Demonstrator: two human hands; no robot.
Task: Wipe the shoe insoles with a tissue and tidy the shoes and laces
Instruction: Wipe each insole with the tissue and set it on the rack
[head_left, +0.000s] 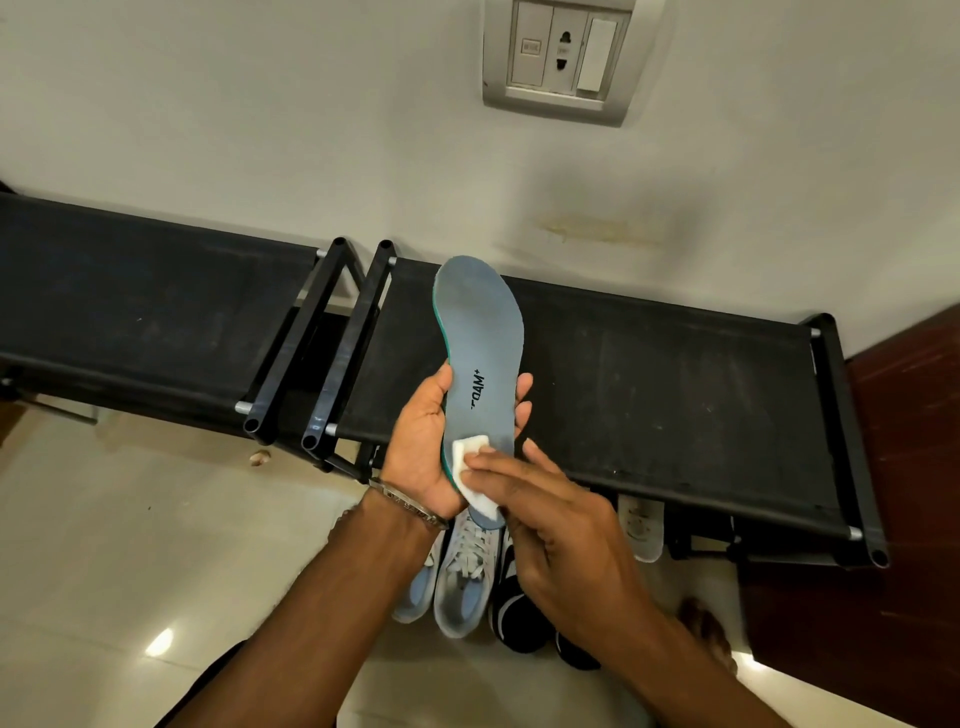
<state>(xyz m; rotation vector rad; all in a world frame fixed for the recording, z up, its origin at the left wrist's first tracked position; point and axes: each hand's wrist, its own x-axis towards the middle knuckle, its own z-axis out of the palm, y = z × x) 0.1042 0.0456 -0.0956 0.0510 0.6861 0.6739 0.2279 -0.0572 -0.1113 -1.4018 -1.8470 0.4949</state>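
The left hand (423, 447) cups the insole (480, 358) at its heel, steadying it above the grey shoes (462, 577) (on the floor), so the right hand's (561, 525) flat-fingered grip presses the tissue (475, 470) against it

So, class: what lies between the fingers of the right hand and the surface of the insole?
A folded white tissue, pressed by the right hand onto the heel end of the blue-grey insole, as the head view shows.

Glossy tiled floor (104, 545), grey laced sneakers (462, 582), black shoes (511, 618), black rack (649, 389)
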